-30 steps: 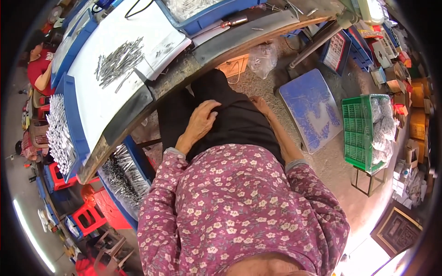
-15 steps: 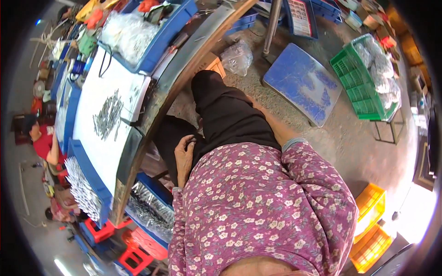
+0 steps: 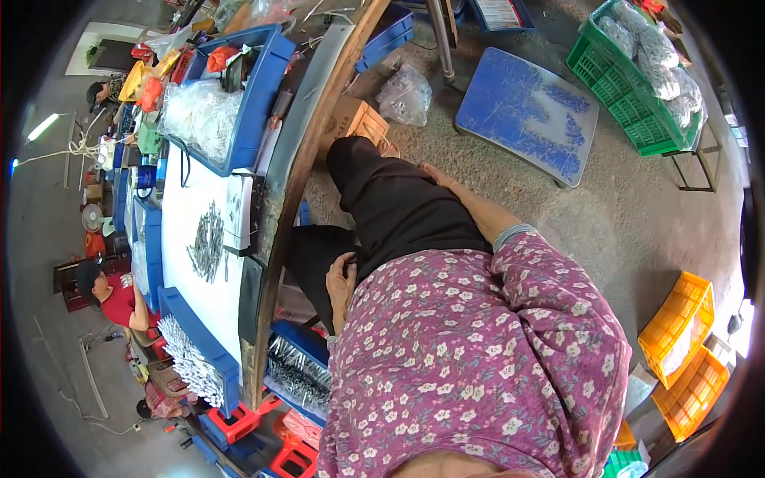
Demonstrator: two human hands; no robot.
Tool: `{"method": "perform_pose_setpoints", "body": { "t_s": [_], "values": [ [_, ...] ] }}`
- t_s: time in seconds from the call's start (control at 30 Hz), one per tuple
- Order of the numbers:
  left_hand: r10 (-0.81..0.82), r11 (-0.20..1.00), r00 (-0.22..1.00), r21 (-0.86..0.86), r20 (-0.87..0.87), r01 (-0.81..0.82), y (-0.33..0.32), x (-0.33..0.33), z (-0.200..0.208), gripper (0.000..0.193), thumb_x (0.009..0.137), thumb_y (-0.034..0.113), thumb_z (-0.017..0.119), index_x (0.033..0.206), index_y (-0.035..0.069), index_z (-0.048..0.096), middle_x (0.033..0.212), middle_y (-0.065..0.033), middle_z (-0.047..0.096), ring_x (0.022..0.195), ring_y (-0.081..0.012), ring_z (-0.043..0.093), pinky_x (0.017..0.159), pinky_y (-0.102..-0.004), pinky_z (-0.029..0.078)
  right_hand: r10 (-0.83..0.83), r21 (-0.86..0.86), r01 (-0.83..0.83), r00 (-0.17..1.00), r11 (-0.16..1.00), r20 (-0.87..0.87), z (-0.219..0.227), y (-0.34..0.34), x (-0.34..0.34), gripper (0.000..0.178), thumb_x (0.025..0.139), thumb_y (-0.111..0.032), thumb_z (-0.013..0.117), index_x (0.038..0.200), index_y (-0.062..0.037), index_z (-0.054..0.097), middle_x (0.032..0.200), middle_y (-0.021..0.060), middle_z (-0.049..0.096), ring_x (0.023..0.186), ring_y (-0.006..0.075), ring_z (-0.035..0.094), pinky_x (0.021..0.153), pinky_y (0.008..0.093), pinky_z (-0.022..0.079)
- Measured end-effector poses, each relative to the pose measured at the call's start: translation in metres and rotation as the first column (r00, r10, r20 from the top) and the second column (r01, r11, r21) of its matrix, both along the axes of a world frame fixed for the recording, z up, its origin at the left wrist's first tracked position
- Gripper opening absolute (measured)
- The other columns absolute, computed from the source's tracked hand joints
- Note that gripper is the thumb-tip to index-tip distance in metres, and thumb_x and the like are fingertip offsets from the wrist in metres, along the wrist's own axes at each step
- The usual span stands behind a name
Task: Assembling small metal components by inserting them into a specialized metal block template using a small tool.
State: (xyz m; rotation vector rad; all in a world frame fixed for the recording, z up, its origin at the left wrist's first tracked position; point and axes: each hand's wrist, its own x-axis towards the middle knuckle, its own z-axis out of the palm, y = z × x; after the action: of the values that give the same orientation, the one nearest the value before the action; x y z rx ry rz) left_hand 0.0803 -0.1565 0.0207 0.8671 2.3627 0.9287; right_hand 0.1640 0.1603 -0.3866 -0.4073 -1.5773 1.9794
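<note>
My left hand (image 3: 341,280) rests on my lap against the black trousers (image 3: 414,203), its fingers curled in. What lies inside those fingers, if anything, cannot be made out. My right hand (image 3: 443,178) lies flat along the side of my right thigh near the knee, fingers stretched out and partly hidden by the leg. Left of my legs stands a workbench with a white sheet (image 3: 187,239) on top. A pile of thin dark metal pieces (image 3: 209,241) lies on that sheet, apart from both hands.
Blue bins of bagged parts (image 3: 203,119) and white-tipped rods (image 3: 190,362) stand on the bench. A blue platform (image 3: 518,103), a clear bag (image 3: 404,95), a green crate (image 3: 617,92) and yellow crates (image 3: 677,327) are to the right. Across the bench sits a person in red (image 3: 119,303).
The view has turned, so the bench appears more upright and shifted right. Both hands stay resting on my legs; the metal pile is unchanged.
</note>
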Motion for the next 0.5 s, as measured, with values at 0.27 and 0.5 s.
{"method": "perform_pose_setpoints", "body": {
  "t_s": [0.27, 0.5],
  "values": [
    [-0.014, 0.998, 0.994, -0.059, -0.110, 0.007, 0.010, 0.008, 0.014, 0.024, 0.080, 0.007, 0.055, 0.103, 0.010, 0.062, 0.093, -0.0109, 0.062, 0.090, -0.0277, 0.057, 0.081, -0.0359, 0.042, -0.067, 0.103, 0.045, 0.975, 0.994, 0.213, 0.043, 0.075, -0.052, 0.053, 0.088, -0.040, 0.053, 0.129, -0.0085, 0.044, 0.131, 0.0040, 0.044, 0.120, 0.0160, 0.038, 0.102, 0.0332, 0.029],
    [0.039, 0.999, 0.967, 0.041, -0.250, -0.030, -0.010, 0.010, 0.019, 0.022, 0.077, 0.008, 0.055, 0.098, 0.007, 0.063, 0.088, -0.0122, 0.062, 0.082, -0.0291, 0.055, 0.077, -0.0376, 0.040, 0.141, 0.314, -0.242, 0.940, 0.918, 0.311, 0.079, 0.043, 0.025, 0.047, 0.089, -0.036, 0.052, 0.125, -0.0063, 0.046, 0.127, 0.0059, 0.047, 0.116, 0.0170, 0.042, 0.099, 0.0326, 0.032]
  ]
}}
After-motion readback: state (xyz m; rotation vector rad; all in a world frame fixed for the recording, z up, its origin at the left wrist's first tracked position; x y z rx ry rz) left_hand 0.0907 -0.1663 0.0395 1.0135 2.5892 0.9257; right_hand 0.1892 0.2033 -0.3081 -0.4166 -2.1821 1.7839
